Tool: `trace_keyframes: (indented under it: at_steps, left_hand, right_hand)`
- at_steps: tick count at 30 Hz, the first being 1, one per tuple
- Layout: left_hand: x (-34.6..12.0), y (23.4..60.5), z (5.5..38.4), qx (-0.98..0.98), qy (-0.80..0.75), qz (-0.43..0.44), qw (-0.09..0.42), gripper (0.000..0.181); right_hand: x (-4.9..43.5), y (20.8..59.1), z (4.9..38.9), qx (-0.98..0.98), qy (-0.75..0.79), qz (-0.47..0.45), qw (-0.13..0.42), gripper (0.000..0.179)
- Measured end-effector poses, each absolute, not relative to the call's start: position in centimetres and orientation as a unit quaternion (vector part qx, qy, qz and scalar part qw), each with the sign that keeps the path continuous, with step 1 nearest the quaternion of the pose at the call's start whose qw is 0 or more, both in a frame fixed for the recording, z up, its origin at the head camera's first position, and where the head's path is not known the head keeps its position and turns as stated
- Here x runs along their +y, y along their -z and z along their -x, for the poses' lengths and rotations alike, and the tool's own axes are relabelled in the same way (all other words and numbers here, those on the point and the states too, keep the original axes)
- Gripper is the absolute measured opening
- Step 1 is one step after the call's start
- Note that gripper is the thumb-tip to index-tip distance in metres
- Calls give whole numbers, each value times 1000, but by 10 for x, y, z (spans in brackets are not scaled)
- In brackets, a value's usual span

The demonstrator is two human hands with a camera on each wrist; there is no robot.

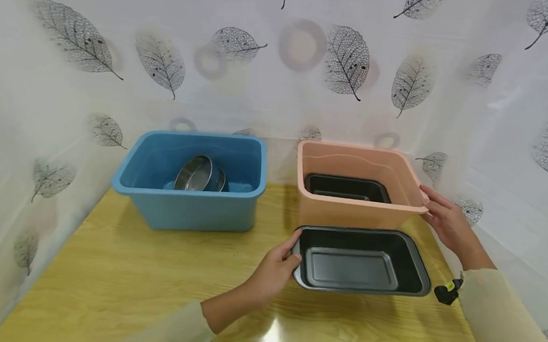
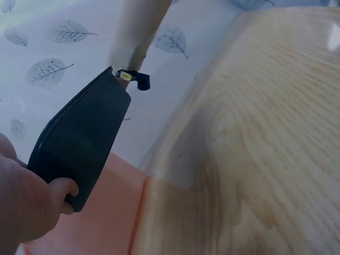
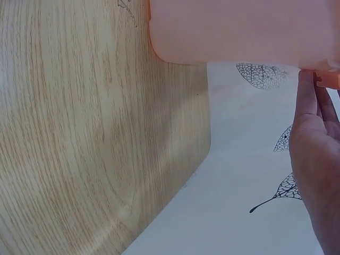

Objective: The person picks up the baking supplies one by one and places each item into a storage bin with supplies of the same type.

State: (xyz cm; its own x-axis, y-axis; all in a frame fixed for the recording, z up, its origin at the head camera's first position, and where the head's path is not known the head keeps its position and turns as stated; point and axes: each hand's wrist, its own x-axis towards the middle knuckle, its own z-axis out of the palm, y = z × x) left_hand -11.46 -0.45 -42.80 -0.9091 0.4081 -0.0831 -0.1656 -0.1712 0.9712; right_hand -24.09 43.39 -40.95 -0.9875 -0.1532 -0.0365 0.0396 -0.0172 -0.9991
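Observation:
My left hand (image 1: 271, 273) grips the left end of a dark metal loaf pan (image 1: 350, 268), its thumb over the rim. The pan is held above the table, in front of a pink plastic bin (image 1: 353, 212), its hollow facing me. In the left wrist view, the pan's dark outer side (image 2: 85, 138) shows, with fingers curled at its lower end. My right hand (image 1: 451, 222) holds the rim at the pink bin's right front corner. Another dark loaf pan (image 1: 347, 187) lies inside that bin, partly hidden by its front wall.
A blue plastic bin (image 1: 198, 210) stands to the left on the wood-grain table (image 1: 149, 284). Inside it are round metal pans (image 1: 195, 173), one tilted. A leaf-patterned white sheet (image 1: 250, 104) hangs behind and along both sides.

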Motion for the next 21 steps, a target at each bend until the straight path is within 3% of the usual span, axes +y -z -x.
trace_keyframes:
  at_steps: [10,21]
  left_hand:
    - [-12,406,129,607,-763,-106,197,57]
    - [-11,369,154,617,-755,-138,171,58]
  right_hand:
    - [439,410,241,704,706,39,60,61]
    - [447,414,234,655,748,62,81,58]
